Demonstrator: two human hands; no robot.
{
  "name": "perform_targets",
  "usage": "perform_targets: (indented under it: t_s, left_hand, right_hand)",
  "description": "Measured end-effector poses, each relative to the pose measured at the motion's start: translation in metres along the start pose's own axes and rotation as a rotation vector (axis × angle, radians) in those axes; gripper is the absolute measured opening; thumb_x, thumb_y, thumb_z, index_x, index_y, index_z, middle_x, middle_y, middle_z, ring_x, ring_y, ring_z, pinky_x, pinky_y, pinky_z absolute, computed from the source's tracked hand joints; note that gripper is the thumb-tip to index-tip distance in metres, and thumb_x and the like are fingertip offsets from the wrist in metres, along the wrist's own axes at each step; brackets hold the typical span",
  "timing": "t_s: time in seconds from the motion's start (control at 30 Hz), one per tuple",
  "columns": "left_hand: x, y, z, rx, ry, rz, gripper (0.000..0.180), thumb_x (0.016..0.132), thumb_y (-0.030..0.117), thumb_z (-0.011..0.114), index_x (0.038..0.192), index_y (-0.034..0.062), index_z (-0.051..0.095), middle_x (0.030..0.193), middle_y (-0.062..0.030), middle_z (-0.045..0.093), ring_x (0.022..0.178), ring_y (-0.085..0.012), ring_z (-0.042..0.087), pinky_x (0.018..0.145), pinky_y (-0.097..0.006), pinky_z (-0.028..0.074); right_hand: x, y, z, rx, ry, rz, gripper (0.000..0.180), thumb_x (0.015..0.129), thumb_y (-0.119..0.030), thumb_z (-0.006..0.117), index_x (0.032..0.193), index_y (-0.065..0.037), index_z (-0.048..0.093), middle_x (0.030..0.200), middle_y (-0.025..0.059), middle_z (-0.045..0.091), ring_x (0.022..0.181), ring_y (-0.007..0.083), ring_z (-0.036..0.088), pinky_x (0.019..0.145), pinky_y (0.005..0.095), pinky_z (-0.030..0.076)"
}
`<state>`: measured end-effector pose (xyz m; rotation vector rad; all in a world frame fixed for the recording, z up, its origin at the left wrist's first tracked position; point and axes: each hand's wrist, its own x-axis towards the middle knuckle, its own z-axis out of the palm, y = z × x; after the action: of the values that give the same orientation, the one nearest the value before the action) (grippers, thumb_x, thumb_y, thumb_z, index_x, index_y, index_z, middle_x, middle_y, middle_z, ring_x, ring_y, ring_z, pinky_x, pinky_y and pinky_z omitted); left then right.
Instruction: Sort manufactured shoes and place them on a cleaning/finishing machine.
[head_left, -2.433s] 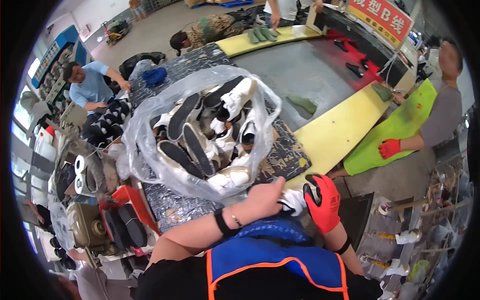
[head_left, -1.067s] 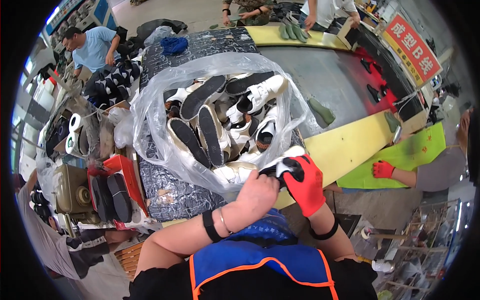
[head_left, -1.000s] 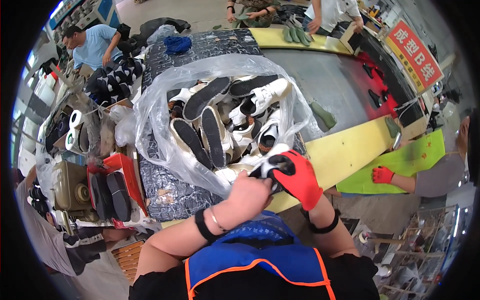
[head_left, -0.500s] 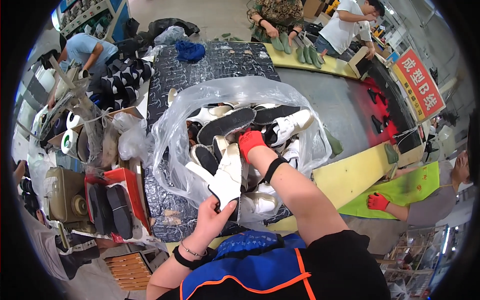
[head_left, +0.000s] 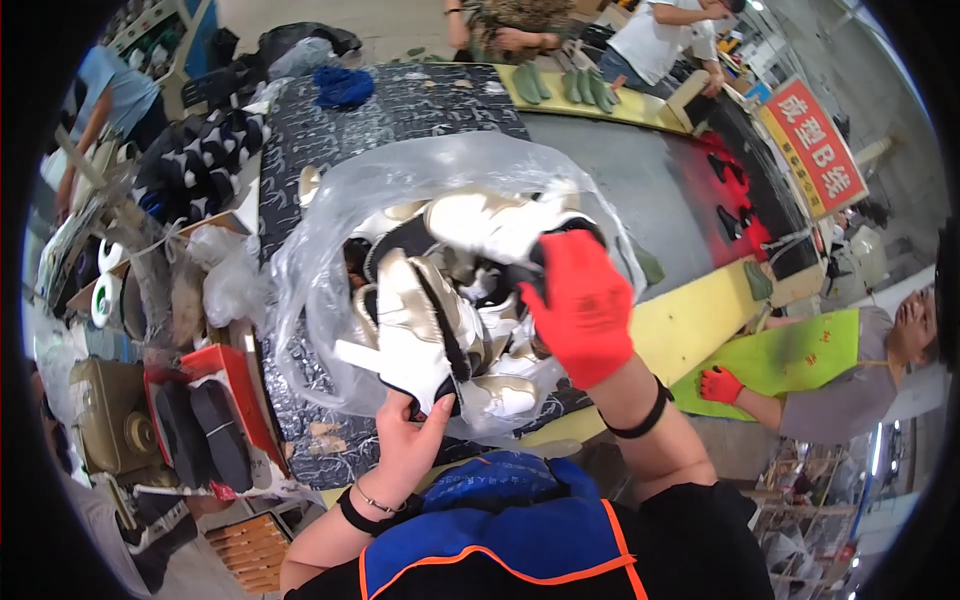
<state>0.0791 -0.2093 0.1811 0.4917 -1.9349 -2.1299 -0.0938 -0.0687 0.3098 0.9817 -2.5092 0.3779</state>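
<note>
The right hand's fingers (head_left: 568,258), earlier reaching into the bag (head_left: 312,300), now hold a white shoe (head_left: 485,222).

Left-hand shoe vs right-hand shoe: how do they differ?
The left-hand shoe points its toe away from the person; the right-hand shoe points its toe leftward. The left-hand shoe is pinched near the heel by the bare left hand; the right-hand shoe is partly covered by the red-gloved right hand. Both are mostly white.

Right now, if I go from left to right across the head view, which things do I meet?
Brown boxy object, red box, left hand holding a white shoe, red-gloved right hand, co-worker's lime-green apron.
</note>
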Motion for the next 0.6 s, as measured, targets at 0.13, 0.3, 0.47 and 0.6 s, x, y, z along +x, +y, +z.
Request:
perform_targets:
  t_s: [0.13,0.3,0.47,0.6]
  left_hand:
    - [0.007,0.035,0.027,0.622,-0.067,0.554,0.040,0.077,0.006,0.071,0.114,-0.0033,0.059,0.099,-0.0135,0.064,0.090,-0.0251,0.061,0.075,-0.035,0.048]
    - [0.001,0.056,0.096,0.959,-0.118,0.888,0.060,0.069,0.038,0.073,0.112,-0.0017,0.060,0.110,-0.0200,0.058,0.097,-0.0378,0.055,0.083,-0.055,0.036]
    - [-0.016,0.052,0.161,1.076,-0.249,0.966,0.049,0.067,0.036,0.073,0.098,-0.0005,0.060,0.095,-0.0152,0.057,0.089,-0.0337,0.054,0.080,-0.054,0.036]
    - [-0.034,0.056,0.209,0.976,-0.439,0.967,0.047,0.064,0.033,0.077,0.089,0.0006,0.053,0.096,-0.0170,0.055,0.096,-0.0346,0.052,0.086,-0.052,0.034]
  right_hand:
    - [-0.058,0.033,-0.013,1.218,0.324,0.740,0.017,0.088,-0.010,0.068,0.099,-0.002,0.058,0.082,0.0011,0.062,0.066,0.0071,0.058,0.059,0.0230,0.046]
    - [-0.154,0.020,-0.009,1.566,0.465,1.072,0.013,0.090,-0.004,0.062,0.103,0.000,0.061,0.084,0.0038,0.065,0.069,0.0108,0.062,0.062,0.0241,0.050]
    - [-0.205,0.009,-0.033,1.449,0.605,1.093,0.008,0.088,0.000,0.064,0.096,-0.001,0.061,0.085,0.0014,0.064,0.072,0.0080,0.059,0.061,0.0224,0.046]
    - [-0.243,0.023,-0.067,1.313,0.715,1.127,0.008,0.087,-0.002,0.066,0.093,-0.002,0.060,0.080,0.0005,0.062,0.068,0.0070,0.056,0.058,0.0220,0.043]
